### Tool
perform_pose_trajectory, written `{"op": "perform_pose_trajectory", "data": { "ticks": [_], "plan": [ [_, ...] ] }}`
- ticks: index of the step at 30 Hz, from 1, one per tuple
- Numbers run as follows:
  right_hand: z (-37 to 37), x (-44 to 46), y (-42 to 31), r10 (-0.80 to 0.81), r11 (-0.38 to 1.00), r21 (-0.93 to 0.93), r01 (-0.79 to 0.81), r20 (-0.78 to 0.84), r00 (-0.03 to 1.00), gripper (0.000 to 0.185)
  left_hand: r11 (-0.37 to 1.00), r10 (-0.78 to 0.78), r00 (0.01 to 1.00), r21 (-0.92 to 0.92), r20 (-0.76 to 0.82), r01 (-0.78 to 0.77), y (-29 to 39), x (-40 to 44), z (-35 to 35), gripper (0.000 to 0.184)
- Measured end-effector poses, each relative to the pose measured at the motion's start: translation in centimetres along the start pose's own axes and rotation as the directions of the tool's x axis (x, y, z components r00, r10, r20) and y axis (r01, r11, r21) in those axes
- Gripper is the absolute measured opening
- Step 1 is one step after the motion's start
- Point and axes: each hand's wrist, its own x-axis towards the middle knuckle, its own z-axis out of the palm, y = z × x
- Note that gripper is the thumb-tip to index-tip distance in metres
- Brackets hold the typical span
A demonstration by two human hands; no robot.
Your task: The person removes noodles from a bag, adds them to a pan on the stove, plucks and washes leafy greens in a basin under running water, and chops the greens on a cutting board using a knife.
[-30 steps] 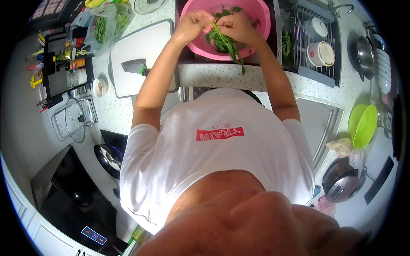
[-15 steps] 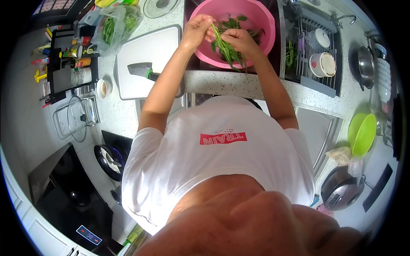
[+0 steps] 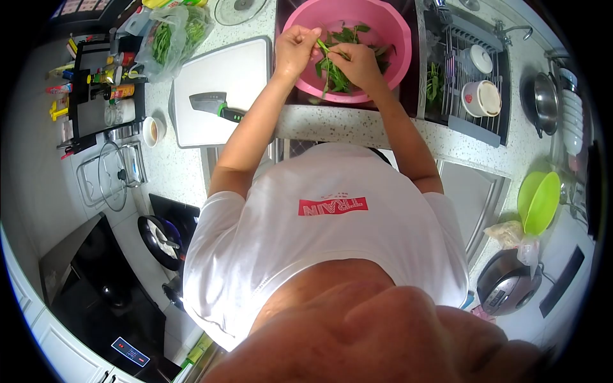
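Over the pink basin (image 3: 399, 38), my left hand (image 3: 295, 52) pinches the upper end of a green leafy vegetable stem (image 3: 323, 46). Close beside it, my right hand (image 3: 359, 64) has its thumb and fingers closed on the same stem lower down. More leafy greens (image 3: 345, 33) lie in the basin behind and below my hands. Left of my left forearm, a kitchen knife (image 3: 209, 102) with a black and green handle rests on a white cutting board (image 3: 217, 71).
A plastic bag of greens (image 3: 167, 45) stands at the upper left, near a glass lid (image 3: 239, 9). A dish rack (image 3: 472, 64) holding a white tub (image 3: 482, 97) is on the right, beside more greens (image 3: 435, 82). A small cup (image 3: 153, 132) sits left of the board.
My right hand has shifted slightly around the stem. Less leafy length now shows between my hands, and the leaves below have dropped lower. The knife stays on the board.
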Motion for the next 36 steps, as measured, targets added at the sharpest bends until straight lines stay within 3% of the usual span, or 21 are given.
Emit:
{"op": "perform_pose_trajectory", "data": {
  "ticks": [3, 4, 12, 15, 18, 19, 21, 22, 24, 27, 31, 34, 36],
  "plan": [
    [0.4, 0.3, 2.1, 0.108, 0.959, 0.251, -0.131, 0.103, 0.989, 0.015, 0.997, 0.001, 0.992, 0.075, 0.128, -0.01, -1.1, -0.4, 0.3, 0.018],
    [0.3, 0.2, 2.7, 0.136, 0.958, 0.234, -0.168, 0.146, 0.98, 0.016, 0.993, 0.005, 0.981, 0.114, 0.192, -0.028, -1.5, -0.4, 0.4, 0.018],
    [-1.5, 0.1, -0.2, 0.303, 0.858, 0.301, -0.416, 0.357, 0.883, 0.015, 0.945, -0.018, 0.989, 0.325, 0.144, -0.03, -1.5, -0.2, -0.5, 0.026],
    [-1.0, 0.1, 0.5, 0.243, 0.898, 0.278, -0.341, 0.333, 0.911, 0.015, 0.948, -0.04, 0.99, 0.319, 0.132, -0.005, -1.5, -0.4, -0.5, 0.027],
    [0.0, 0.3, 2.3, 0.005, 0.992, 0.119, -0.028, 0.19, 0.982, 0.014, 0.963, -0.07, 0.991, 0.266, 0.115, 0.037, -1.4, -0.8, -0.3, 0.024],
    [0.0, 0.2, 2.8, 0.15, 0.928, 0.313, -0.204, 0.188, 0.971, 0.013, 0.968, -0.08, 0.991, 0.246, 0.108, 0.051, -1.3, -0.9, -0.2, 0.023],
    [-0.4, 0.0, 1.4, 0.407, 0.605, 0.635, -0.479, 0.27, 0.872, 0.013, 0.999, -0.038, 0.993, 0.043, 0.112, 0.033, -0.8, -0.9, 0.1, 0.022],
    [-0.3, -0.2, 1.6, 0.404, 0.554, 0.678, -0.483, 0.288, 0.868, 0.013, 0.998, -0.018, 0.994, -0.059, 0.111, 0.024, -0.6, -1.0, 0.2, 0.021],
    [0.1, -0.5, 1.9, 0.394, 0.446, 0.751, -0.487, 0.324, 0.86, 0.014, 0.997, -0.013, 0.995, -0.075, 0.099, 0.02, -0.8, -0.8, 0.1, 0.018],
    [0.3, -0.6, -0.1, 0.296, 0.441, 0.716, -0.541, 0.454, 0.841, 0.017, 0.997, 0.016, 0.997, -0.08, 0.078, -0.009, -1.2, -0.5, -0.1, 0.014],
    [0.9, -0.5, -0.7, 0.243, 0.626, 0.615, -0.479, 0.429, 0.87, 0.02, 0.98, 0.031, 0.998, -0.197, 0.052, -0.021, -1.7, -0.4, 0.1, 0.011],
    [2.8, -0.1, 3.1, 0.152, 0.767, 0.559, -0.315, 0.32, 0.935, 0.021, 0.995, 0.041, 0.999, -0.089, 0.017, -0.039, -3.4, -0.2, -0.3, 0.012],
    [3.1, 0.1, 3.2, 0.225, 0.804, 0.515, -0.298, 0.2, 0.953, 0.022, 0.992, 0.077, 0.994, -0.096, -0.073, -0.084, -3.1, -1.1, 0.4, 0.013]
  ]
}}
